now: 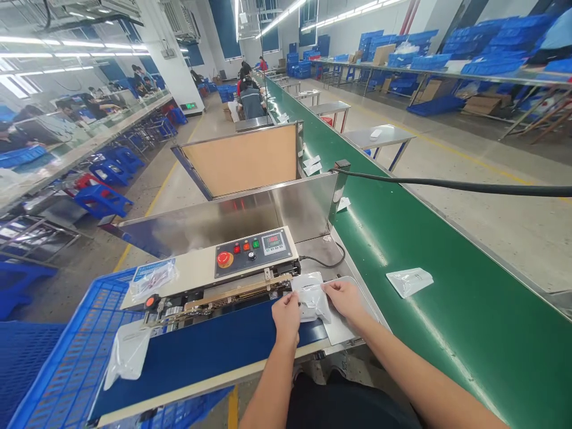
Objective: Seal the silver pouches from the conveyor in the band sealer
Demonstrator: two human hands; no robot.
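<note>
A white plastic pouch point(313, 302) is held between my two hands at the right-hand entry of a band sealing machine point(254, 253). My left hand point(286, 316) pinches the pouch's left edge. Its upper right edge is between the fingers of my right hand point(345, 300). The pouch's top lies close to the sealing band, above the blue conveyor belt point(210, 351); whether it is inside the band I cannot tell. At the belt's far left end lies another white pouch point(128, 351), partly over the edge.
A blue plastic basket point(71, 351) stands under the machine's left end. To my right runs a green conveyor belt point(451, 298) with a white pouch point(409, 281) on it. A steel partition point(232, 217) rises behind the machine, and a black cable point(456, 186) crosses the green belt. A person point(251, 102) sits farther ahead.
</note>
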